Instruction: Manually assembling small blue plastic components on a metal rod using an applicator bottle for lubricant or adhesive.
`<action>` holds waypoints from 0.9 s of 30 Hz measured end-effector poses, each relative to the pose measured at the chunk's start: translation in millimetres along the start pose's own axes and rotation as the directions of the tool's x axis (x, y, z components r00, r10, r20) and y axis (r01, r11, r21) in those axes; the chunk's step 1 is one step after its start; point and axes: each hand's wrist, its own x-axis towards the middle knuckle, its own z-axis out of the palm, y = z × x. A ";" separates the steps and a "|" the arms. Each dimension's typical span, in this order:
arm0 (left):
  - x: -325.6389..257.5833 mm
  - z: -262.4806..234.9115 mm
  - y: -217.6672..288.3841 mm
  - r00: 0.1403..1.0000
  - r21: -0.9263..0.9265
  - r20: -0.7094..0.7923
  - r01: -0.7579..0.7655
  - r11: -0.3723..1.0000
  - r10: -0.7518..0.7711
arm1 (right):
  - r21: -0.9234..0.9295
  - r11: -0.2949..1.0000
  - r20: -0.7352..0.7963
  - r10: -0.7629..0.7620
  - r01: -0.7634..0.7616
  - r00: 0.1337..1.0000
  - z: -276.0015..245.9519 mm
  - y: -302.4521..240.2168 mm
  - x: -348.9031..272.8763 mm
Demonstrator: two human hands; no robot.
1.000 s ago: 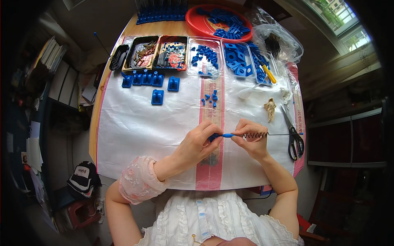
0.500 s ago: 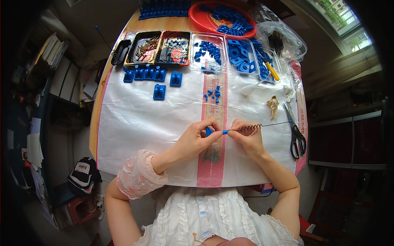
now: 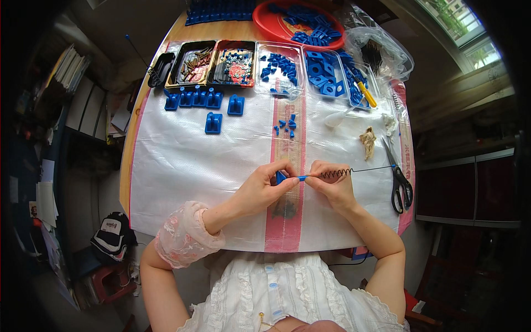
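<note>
In front of my chest, my left hand point(image 3: 264, 185) pinches a small blue plastic part point(image 3: 280, 177), mostly covered by the fingers. Its narrow blue end points toward my right hand point(image 3: 333, 185). Closed thumb and finger of that hand grip a black coiled wire point(image 3: 338, 174), right against the blue end. Whether the wire sits inside the part is hidden by my fingertips. From the coil, a straight length runs right to a small blue tip near the black-handled scissors point(image 3: 399, 185). Several tiny blue pieces point(image 3: 291, 126) lie beyond my hands on the sheet.
Blue assembled blocks point(image 3: 213, 123) stand at the left. Behind them are trays of screws point(image 3: 196, 62), nuts point(image 3: 232, 66) and blue parts point(image 3: 278, 72). A red basin point(image 3: 263, 27) holds more parts. A yellow-handled screwdriver point(image 3: 367, 95) and a crumpled tan scrap point(image 3: 367, 143) lie at right.
Both hands keep nearly the same place and grip on the blue part and coiled wire. The view has shifted very slightly.
</note>
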 end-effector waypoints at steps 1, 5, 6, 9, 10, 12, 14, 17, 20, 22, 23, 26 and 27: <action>0.0 0.1 0.6 1.000 0.002 0.002 0.001 1.000 -0.001 | 0.005 1.000 0.002 0.005 -0.005 1.000 -0.2 0.0 -0.1; 1.2 -2.0 -4.7 0.999 0.030 0.008 -0.040 0.999 0.040 | 0.010 1.000 0.018 0.022 -0.022 1.000 -1.4 -0.9 -0.3; 1.3 -2.3 -4.8 0.999 0.022 0.013 -0.033 0.999 0.033 | 0.006 1.000 0.023 0.026 -0.026 0.999 -1.8 -1.1 -0.1; 1.0 -1.8 -4.4 1.000 0.011 0.014 -0.020 1.000 0.019 | 0.017 0.998 0.027 0.058 -0.058 0.998 -0.4 -5.6 0.1; 1.0 -1.5 -4.1 1.000 0.009 0.012 -0.017 1.000 0.017 | 0.015 0.998 0.026 0.058 -0.058 0.998 -0.5 -5.4 0.0; 1.3 -1.7 -4.2 0.999 0.037 0.006 -0.038 0.999 0.038 | 0.011 0.998 0.024 0.058 -0.058 0.998 -0.9 -4.3 -0.4; 1.5 -1.7 -4.0 0.999 0.046 0.007 -0.042 0.998 0.042 | 0.022 0.999 0.031 0.049 -0.050 0.998 -0.7 -3.9 0.1; 0.8 -1.4 -3.4 1.000 0.037 0.011 -0.025 0.999 0.025 | 0.024 0.998 0.047 0.052 -0.053 0.998 -2.4 -3.1 0.8; 0.7 -2.0 -2.8 1.000 0.040 0.012 -0.006 0.999 0.006 | 0.043 0.998 0.048 0.046 -0.048 0.998 -2.2 -1.1 1.2; -0.1 -1.6 -0.6 1.000 0.032 0.014 0.018 0.999 -0.019 | 0.047 0.998 0.050 0.049 -0.051 0.998 -2.0 -1.5 1.2; -0.3 -1.0 -0.4 1.000 0.031 0.014 0.020 0.999 -0.021 | 0.040 0.998 0.053 0.054 -0.056 0.997 -2.4 -2.7 1.1; -0.2 -0.2 0.3 1.000 0.039 0.011 0.015 0.999 -0.015 | 0.035 0.998 0.056 0.046 -0.048 0.997 -2.8 -1.7 1.6; 0.4 -0.3 -0.1 1.000 0.046 0.010 0.004 0.999 -0.004 | 0.036 0.998 0.056 0.040 -0.042 0.998 -2.9 -1.0 1.8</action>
